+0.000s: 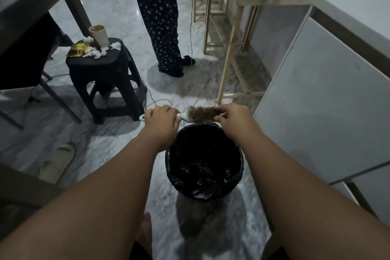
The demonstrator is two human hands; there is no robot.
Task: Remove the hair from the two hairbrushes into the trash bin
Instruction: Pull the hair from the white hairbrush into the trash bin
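Head: left hand [161,117] grips hairbrush [196,114].

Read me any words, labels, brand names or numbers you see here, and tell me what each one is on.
No readable text anywhere in this view.
Hairbrush: no brand or marking shows on the pale handle or the head.
Trash bin: plain black liner, no label.
Paper cup on the black stool: no print visible.
Yellow wrapper beside the cup: may carry print, but too crumpled and blurred to read.
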